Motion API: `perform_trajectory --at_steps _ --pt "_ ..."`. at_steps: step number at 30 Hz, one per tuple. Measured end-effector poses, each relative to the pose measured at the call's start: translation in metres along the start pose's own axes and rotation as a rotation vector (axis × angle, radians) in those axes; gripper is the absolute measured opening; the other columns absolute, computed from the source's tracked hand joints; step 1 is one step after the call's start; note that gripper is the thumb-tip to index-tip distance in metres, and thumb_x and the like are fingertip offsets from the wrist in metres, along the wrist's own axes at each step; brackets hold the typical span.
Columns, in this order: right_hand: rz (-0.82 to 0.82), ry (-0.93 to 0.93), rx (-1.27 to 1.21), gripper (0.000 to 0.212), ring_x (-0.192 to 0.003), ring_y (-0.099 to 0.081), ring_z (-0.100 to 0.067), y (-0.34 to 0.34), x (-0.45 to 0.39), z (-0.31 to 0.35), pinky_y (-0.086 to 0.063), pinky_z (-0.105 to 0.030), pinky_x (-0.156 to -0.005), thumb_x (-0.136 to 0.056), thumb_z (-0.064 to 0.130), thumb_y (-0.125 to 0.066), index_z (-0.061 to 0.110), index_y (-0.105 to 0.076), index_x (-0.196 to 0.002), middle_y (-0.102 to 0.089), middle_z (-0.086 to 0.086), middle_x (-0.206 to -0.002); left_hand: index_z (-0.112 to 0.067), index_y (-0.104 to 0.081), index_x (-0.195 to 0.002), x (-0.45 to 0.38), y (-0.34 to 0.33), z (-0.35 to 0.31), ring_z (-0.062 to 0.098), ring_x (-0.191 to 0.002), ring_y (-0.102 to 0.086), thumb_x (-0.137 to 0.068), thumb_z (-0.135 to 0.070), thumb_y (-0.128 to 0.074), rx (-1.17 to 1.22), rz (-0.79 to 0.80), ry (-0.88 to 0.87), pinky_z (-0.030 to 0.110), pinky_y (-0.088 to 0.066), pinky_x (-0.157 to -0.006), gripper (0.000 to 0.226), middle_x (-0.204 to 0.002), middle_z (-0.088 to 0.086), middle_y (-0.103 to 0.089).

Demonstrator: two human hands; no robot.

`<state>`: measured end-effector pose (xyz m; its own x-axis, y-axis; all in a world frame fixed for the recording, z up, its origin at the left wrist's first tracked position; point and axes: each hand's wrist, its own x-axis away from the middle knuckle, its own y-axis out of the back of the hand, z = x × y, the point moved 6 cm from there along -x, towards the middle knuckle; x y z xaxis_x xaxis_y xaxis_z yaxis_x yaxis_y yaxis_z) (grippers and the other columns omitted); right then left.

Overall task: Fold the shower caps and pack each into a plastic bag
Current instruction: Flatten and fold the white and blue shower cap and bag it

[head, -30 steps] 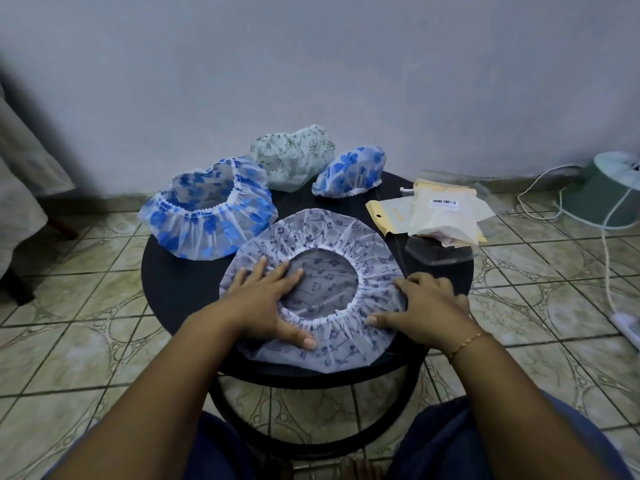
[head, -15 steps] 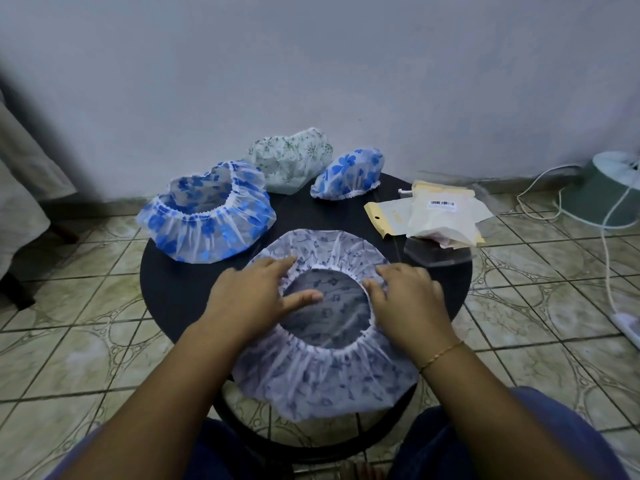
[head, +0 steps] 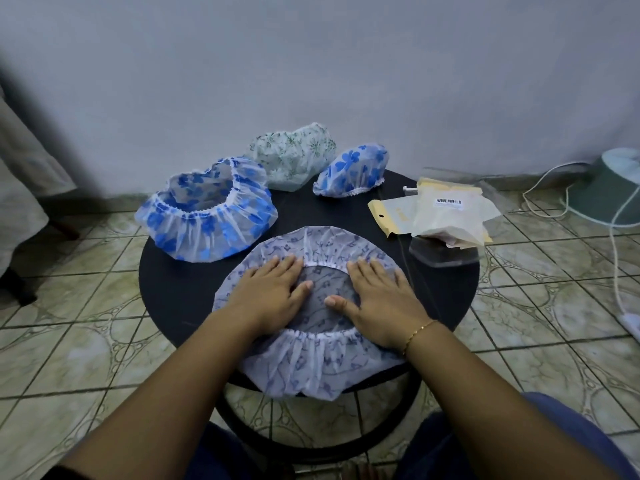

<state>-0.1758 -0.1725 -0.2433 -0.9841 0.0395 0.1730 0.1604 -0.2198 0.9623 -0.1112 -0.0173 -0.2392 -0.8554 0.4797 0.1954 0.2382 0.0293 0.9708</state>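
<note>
A pale lilac flower-print shower cap point(head: 311, 365) lies spread open, elastic side up, at the near edge of the round black table point(head: 173, 292), its front hanging over the rim. My left hand point(head: 270, 292) and my right hand point(head: 381, 299) press flat on it, fingers straight, on either side of its opening. A big blue-flowered cap point(head: 207, 216) sits at the back left. A green-print cap point(head: 294, 154) and a small blue-flowered cap point(head: 353, 171) sit at the far edge. A pile of plastic bags point(head: 440, 216) lies at the right.
A clear plastic piece point(head: 443, 254) lies just in front of the bags. The table stands on a tiled floor close to a pale wall. A green fan base point(head: 609, 192) with white cables sits on the floor at the right. Cloth hangs at the far left.
The lilac cap has been pulled toward me and now overhangs the table edge. Both hands moved from gripping its elastic rim to lying flat on it, side by side.
</note>
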Motion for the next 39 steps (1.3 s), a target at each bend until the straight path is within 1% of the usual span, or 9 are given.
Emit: perform_trajectory --at_steps 5,9,12,17,21,25,33,36,39 --pt "-0.141 0.03 0.051 0.067 -0.146 0.005 -0.018 0.02 -0.001 0.002 0.01 -0.049 -0.114 -0.093 0.063 -0.021 0.027 -0.017 -0.15 -0.004 0.001 -0.159 -0.028 -0.047 -0.135 0.018 0.016 -0.006 0.022 -0.131 -0.034 -0.099 -0.047 -0.02 -0.014 -0.134 0.089 0.037 -0.03 -0.106 0.048 -0.142 0.002 -0.042" --pt "-0.254 -0.055 0.049 0.048 -0.141 -0.02 -0.022 0.028 0.01 0.003 -0.01 -0.042 -0.115 -0.1 0.044 -0.027 0.021 -0.038 -0.14 -0.03 -0.003 -0.151 -0.021 -0.06 -0.12 0.034 0.022 -0.004 0.026 -0.118 -0.045 -0.096 -0.054 -0.024 0.045 -0.205 0.294 0.04 -0.042 -0.09 0.054 -0.129 0.007 -0.043" --pt "-0.262 -0.136 0.06 0.044 -0.13 -0.035 -0.024 0.021 0.014 0.001 -0.022 -0.041 -0.109 -0.1 0.039 -0.024 0.016 -0.044 -0.133 -0.045 -0.004 -0.138 -0.016 -0.058 -0.12 0.037 0.033 -0.011 0.025 -0.116 -0.046 -0.095 -0.051 -0.03 0.009 -0.354 0.321 0.039 -0.042 -0.089 0.051 -0.128 0.008 -0.039" --pt "-0.159 -0.115 0.014 0.058 -0.142 -0.015 -0.021 0.006 0.005 0.001 -0.011 -0.044 -0.116 -0.099 0.049 -0.015 0.017 -0.024 -0.146 -0.026 -0.003 -0.153 -0.02 -0.051 -0.122 0.028 0.04 -0.014 0.024 -0.119 -0.038 -0.095 -0.043 -0.032 -0.155 -0.534 0.172 0.037 -0.025 -0.095 0.04 -0.13 0.003 -0.04" --pt "-0.071 -0.086 -0.053 0.079 -0.146 0.006 -0.015 0.003 -0.004 -0.007 0.006 -0.045 -0.116 -0.088 0.069 -0.009 0.023 -0.004 -0.152 0.0 0.003 -0.16 -0.03 -0.014 -0.151 0.007 0.02 -0.003 0.015 -0.146 0.005 -0.1 -0.048 -0.017 -0.055 -0.302 -0.014 0.035 0.003 -0.116 0.054 -0.16 -0.004 0.001" --pt "-0.047 -0.067 -0.006 0.092 -0.145 0.012 -0.013 0.001 -0.007 -0.013 0.01 -0.045 -0.116 -0.074 0.078 -0.002 0.027 0.005 -0.151 0.009 0.006 -0.159 -0.031 0.003 -0.151 -0.003 -0.006 0.019 0.012 -0.145 0.012 -0.098 -0.055 -0.011 0.021 -0.019 0.04 0.035 0.006 -0.117 0.06 -0.158 -0.006 0.013" --pt "-0.082 0.002 -0.057 0.089 -0.146 0.006 -0.011 0.007 -0.007 -0.018 0.007 -0.041 -0.116 -0.075 0.075 -0.005 0.029 -0.001 -0.151 0.003 0.007 -0.159 -0.031 -0.001 -0.151 0.0 -0.004 0.023 0.011 -0.146 0.008 -0.094 -0.06 -0.013 0.121 -0.094 0.044 0.034 0.006 -0.117 0.065 -0.159 -0.007 0.006" --pt "-0.212 0.034 -0.259 0.074 -0.145 -0.005 -0.011 0.02 0.0 -0.022 0.002 -0.035 -0.116 -0.088 0.063 -0.022 0.023 -0.016 -0.15 -0.013 0.004 -0.158 -0.026 -0.01 -0.152 0.009 0.013 0.02 0.007 -0.145 0.005 -0.085 -0.067 -0.016 0.317 -0.192 -0.008 0.032 0.008 -0.117 0.079 -0.159 -0.007 -0.003" --pt "-0.281 0.018 -0.231 0.059 -0.145 -0.012 -0.012 0.028 0.006 -0.023 -0.002 -0.03 -0.116 -0.098 0.046 -0.034 0.018 -0.024 -0.148 -0.021 0.001 -0.157 -0.026 -0.013 -0.151 0.024 0.027 0.019 0.005 -0.144 0.005 -0.077 -0.081 -0.016 0.316 -0.194 -0.058 0.029 0.009 -0.115 0.092 -0.159 -0.008 -0.004"
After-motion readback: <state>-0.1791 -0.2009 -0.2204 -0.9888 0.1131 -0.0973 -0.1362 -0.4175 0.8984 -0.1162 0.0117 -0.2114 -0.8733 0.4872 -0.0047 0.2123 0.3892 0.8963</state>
